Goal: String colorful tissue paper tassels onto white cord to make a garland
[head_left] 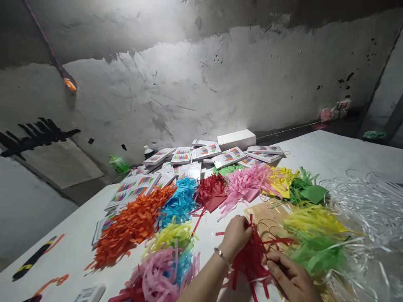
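Observation:
A red fringed paper tassel (251, 253) lies spread on the white table, its strips splayed out. My left hand (237, 235), with a bracelet at the wrist, is closed over the tassel's upper end, a strip sticking up beside the fingertips. Lower right, my right hand (291, 274) pinches at the tassel's right edge. What sits between its fingertips is small, seemingly the end of a red strip. Just behind the hands is a tan sheet (267, 214) with thin loops of cord on it. Dark red fringed paper (211, 193) lies beyond my left hand.
Fringed paper piles ring the work spot: orange (135, 226), blue (179, 201), pink (248, 180), yellow (317, 220) and green (317, 253). Clear plastic ribbon (371, 218) heaps at the right. Printed packs (229, 156) and a white box (236, 139) stand at the back. A black-and-yellow cutter (34, 258) lies left.

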Demonstrator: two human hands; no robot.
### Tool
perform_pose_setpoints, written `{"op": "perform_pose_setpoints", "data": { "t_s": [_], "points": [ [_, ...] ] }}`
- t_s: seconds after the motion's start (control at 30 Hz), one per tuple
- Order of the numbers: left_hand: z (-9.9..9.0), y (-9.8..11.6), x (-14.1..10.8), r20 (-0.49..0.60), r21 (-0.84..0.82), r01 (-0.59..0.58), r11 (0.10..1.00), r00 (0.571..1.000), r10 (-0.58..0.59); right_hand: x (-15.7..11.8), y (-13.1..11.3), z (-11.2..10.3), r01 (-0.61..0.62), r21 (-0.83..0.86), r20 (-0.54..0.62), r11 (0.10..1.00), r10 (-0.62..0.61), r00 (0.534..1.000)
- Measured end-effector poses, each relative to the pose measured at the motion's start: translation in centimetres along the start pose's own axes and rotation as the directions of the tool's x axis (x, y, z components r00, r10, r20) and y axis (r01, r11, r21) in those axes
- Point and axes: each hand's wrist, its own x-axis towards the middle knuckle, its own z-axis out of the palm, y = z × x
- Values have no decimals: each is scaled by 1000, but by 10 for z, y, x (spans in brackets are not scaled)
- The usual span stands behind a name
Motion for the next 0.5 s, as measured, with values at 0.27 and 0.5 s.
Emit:
{"op": "perform_pose_setpoints", "data": {
  "t_s": [0.27,0.5],
  "points": [
    [-64,-20,-109,-182,-416,-186,890,976,119,-2,-7,-6,181,-266,-100,947,-214,972],
    [-45,-51,-161,-328,-296,-574,763,812,483,-29,-40,30,386,-240,106,891,-371,923]
  ]
}}
